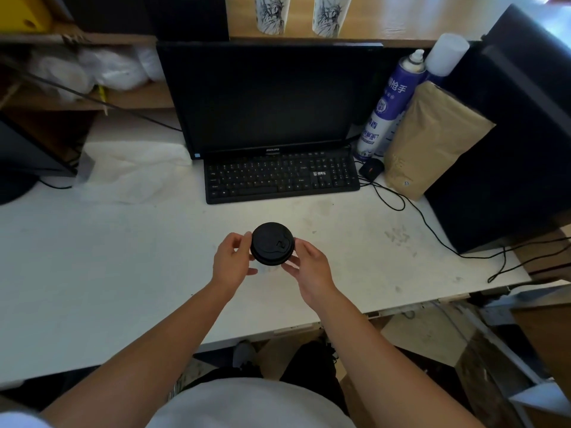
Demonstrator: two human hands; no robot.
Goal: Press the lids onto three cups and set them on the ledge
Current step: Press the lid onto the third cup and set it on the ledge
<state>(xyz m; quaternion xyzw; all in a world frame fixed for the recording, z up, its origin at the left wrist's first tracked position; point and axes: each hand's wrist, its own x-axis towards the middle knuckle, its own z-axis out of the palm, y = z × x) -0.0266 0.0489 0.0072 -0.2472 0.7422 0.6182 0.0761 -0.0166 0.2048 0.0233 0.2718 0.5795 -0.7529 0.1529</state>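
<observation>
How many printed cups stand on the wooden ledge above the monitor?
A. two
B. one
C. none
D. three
A: a left cup and a right cup stand side by side on the ledge; the left hand and right hand hold a black lid over the desk.

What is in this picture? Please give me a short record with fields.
held item: round black plastic lid; cup beneath not visible
left hand: grips the lid's left rim
right hand: grips the lid's right rim
wooden ledge: left white printed paper cup, right white printed paper cup; tops out of frame
white desk: black keyboard, black monitor
</observation>
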